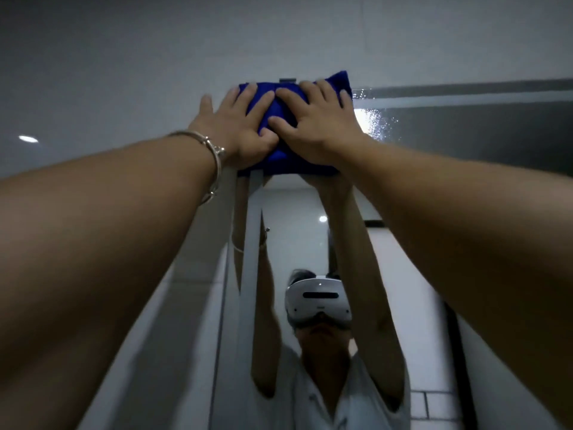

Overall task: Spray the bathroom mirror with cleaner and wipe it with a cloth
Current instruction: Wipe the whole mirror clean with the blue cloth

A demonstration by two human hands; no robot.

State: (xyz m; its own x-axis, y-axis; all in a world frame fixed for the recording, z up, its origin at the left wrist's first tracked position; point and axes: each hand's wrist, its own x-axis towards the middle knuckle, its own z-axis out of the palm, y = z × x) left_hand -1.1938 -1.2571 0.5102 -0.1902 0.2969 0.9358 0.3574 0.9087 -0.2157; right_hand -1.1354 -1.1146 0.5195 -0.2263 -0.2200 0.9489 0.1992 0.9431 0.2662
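Note:
A dark blue cloth [283,156] is pressed flat against the top left corner of the bathroom mirror [434,169]. My left hand [235,125] lies on the cloth's left half, fingers spread, with a silver bracelet on the wrist. My right hand [313,125] presses on the cloth's right half, touching the left hand. Both arms reach up and forward. Droplets of cleaner [376,122] glisten on the glass just right of the cloth. The spray bottle is not in view.
A small metal clip [288,80] holds the mirror's top edge above the cloth. Grey wall [124,72] lies above and left of the mirror. The glass reflects a person in a white headset [319,301] with raised arms, and white wall tiles [431,405].

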